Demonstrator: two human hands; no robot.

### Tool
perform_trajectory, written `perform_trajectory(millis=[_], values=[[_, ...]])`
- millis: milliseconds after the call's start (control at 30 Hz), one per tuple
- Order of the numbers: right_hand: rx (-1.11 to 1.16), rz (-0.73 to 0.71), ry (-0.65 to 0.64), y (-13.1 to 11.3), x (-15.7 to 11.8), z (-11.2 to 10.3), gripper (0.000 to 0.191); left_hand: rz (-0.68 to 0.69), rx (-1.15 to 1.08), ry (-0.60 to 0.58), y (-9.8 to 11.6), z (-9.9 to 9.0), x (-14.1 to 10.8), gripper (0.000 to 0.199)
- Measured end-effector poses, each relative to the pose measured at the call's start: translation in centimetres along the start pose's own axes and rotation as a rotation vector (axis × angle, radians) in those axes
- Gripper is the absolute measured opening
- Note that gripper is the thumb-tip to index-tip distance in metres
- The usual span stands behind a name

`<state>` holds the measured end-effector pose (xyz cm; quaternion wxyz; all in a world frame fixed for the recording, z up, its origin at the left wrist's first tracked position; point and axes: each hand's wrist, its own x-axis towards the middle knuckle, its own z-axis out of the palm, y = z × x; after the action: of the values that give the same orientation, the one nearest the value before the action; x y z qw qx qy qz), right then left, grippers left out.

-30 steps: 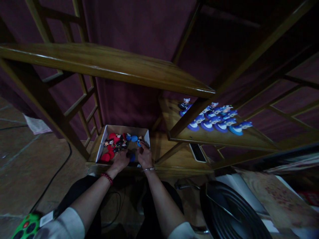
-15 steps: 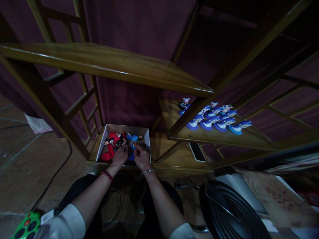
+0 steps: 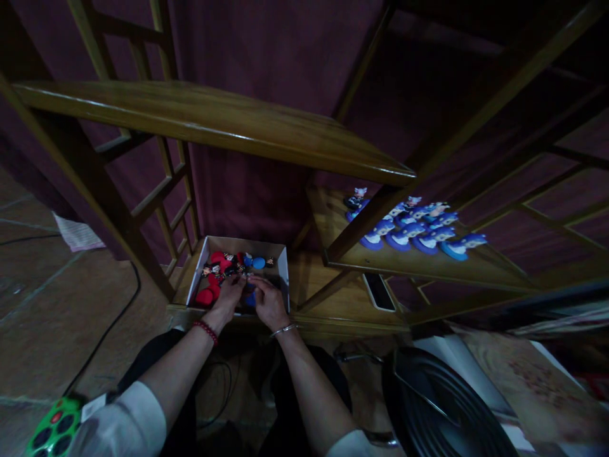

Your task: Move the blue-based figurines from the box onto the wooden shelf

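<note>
A shallow white-edged box (image 3: 282, 266) rests on the low wooden shelf, holding several small figures and red and blue round pieces. My left hand (image 3: 231, 294) is over the middle of the box, fingers bent beside the dark and red figures (image 3: 231, 264). Close to its right, my right hand (image 3: 269, 302) reaches in with fingers pinched together near the left fingertips. What either hand grips is too small and dark to make out. A blue disc (image 3: 258, 262) lies behind the right hand, and a red disc (image 3: 204, 296) is at the box's front left.
Several blue-and-white figures (image 3: 403, 233) stand on the raised shelf (image 3: 480, 266) at the right. A phone (image 3: 379, 292) lies below them. A wooden board (image 3: 214, 120) spans above the box. A black ridged seat (image 3: 442, 406) and a green object (image 3: 54, 428) are near the front.
My right fingers have moved left, closer to my left fingertips, and the small blue piece at them no longer shows clearly. The whole view has shifted slightly.
</note>
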<state>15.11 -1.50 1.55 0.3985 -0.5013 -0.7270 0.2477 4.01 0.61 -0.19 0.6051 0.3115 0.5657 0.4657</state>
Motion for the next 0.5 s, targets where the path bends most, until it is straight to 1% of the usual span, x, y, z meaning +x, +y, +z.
perform_trajectory(millis=[167,300,400,500], values=[[0.037,0.001,0.016,-0.3,0.1,-0.1,0.037,-0.003,-0.051,-0.011,0.1,0.0,0.0,0.019],[0.036,0.008,0.063,-0.2,0.2,-0.2,0.032,-0.009,-0.067,-0.023,0.2,0.1,-0.1,0.018],[-0.034,0.12,0.116,0.3,0.0,0.1,0.027,-0.01,-0.061,-0.039,0.3,0.1,-0.2,0.015],[-0.055,0.219,0.139,0.8,-0.5,0.6,0.03,-0.017,-0.03,-0.074,0.2,0.1,-0.3,0.013]])
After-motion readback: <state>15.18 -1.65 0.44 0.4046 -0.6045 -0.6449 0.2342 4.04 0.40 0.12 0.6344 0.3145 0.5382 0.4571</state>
